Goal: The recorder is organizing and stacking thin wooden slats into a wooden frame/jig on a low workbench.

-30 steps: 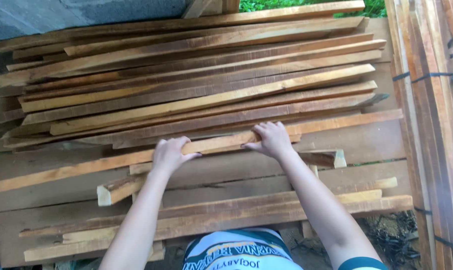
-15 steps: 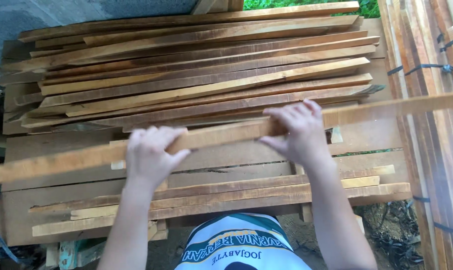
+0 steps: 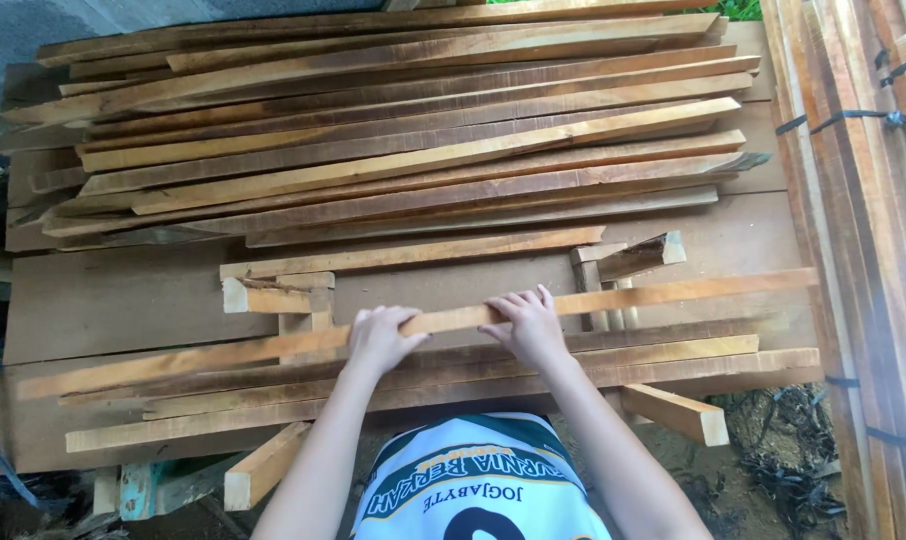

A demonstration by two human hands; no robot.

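My left hand (image 3: 378, 338) and right hand (image 3: 526, 325) each clench one long wooden strip (image 3: 673, 295). It lies just in front of the big stack of strips (image 3: 413, 140).

Hands: two, left hand (image 3: 378, 338) and right hand (image 3: 524, 322), on one long slat (image 3: 443, 320).
Short offcut blocks beyond that slat: two (image 3: 276, 294) (image 3: 641, 254).

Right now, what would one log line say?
left hand: grips long wooden strip | right hand: grips same strip | behind: stacked strips
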